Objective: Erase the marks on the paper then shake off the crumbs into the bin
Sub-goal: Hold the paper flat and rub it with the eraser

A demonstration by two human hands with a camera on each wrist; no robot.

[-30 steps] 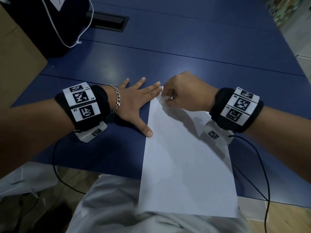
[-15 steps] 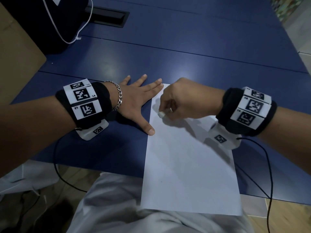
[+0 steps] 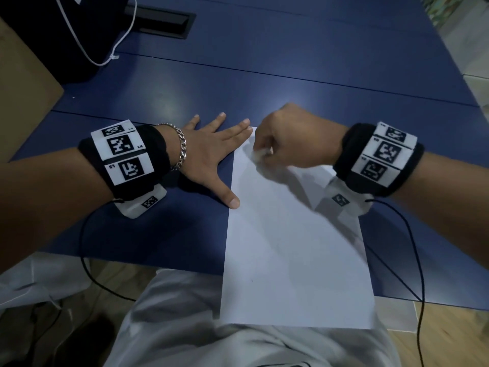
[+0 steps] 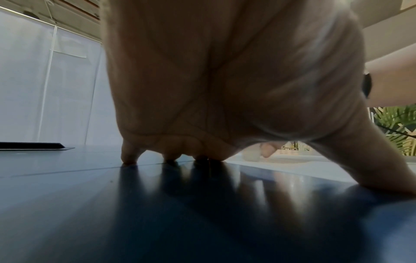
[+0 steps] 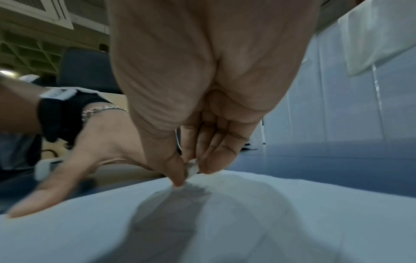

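Observation:
A white sheet of paper [image 3: 291, 247] lies on the blue table [image 3: 291, 75], its near end hanging over the table's front edge. My right hand [image 3: 264, 152] pinches a small white eraser [image 3: 256, 154] between thumb and fingers and presses it on the paper's far left corner; the same eraser [image 5: 192, 168] shows in the right wrist view. My left hand [image 3: 211, 152] lies flat with fingers spread beside the sheet, index tip and thumb tip on its left edge. In the left wrist view the left hand [image 4: 202, 106] rests on the table. No marks show clearly on the paper.
A black bag [image 3: 60, 30] with a white cord [image 3: 116, 49] stands at the far left, next to a black cable hatch [image 3: 161, 19]. A brown cardboard box [image 3: 21, 88] sits off the table's left side. Black wrist cables [image 3: 415, 260] trail over the front edge.
The right hand with the eraser has slid back and forth over the paper's far left corner, now slightly farther up than half a second ago. The left hand has stayed flat in place.

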